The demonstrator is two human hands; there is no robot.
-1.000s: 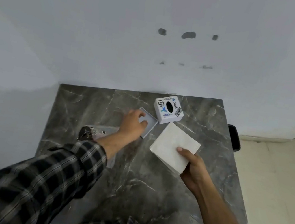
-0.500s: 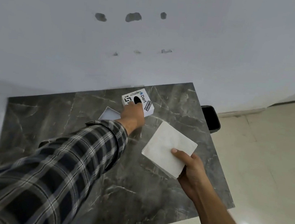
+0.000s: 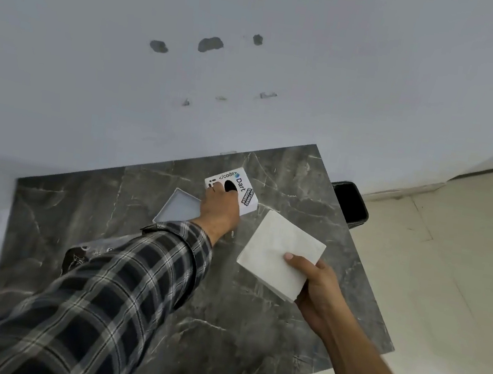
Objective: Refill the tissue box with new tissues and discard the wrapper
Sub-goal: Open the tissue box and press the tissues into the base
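Observation:
A small white tissue box (image 3: 246, 191) printed with "Dart" and a black oval slot stands near the far edge of the dark marble table (image 3: 250, 330). My left hand (image 3: 220, 207) lies on its near side with the fingers wrapped over the top. Just left of the box, the white lid or base panel (image 3: 177, 210) rests flat on the table. My right hand (image 3: 317, 284) holds a square stack of white tissues (image 3: 278, 253) by its near corner, above the table to the right of the box. The clear wrapper (image 3: 83, 254) lies crumpled at the left, mostly hidden by my sleeve.
A black bin (image 3: 350, 206) stands on the floor past the table's right edge. A white wall rises directly behind the table. Pale tiled floor (image 3: 447, 278) stretches to the right.
My left hand let go of the white panel, which now lies flat, and moved right onto the tissue box. The right hand keeps the tissue stack almost still. The camera swung.

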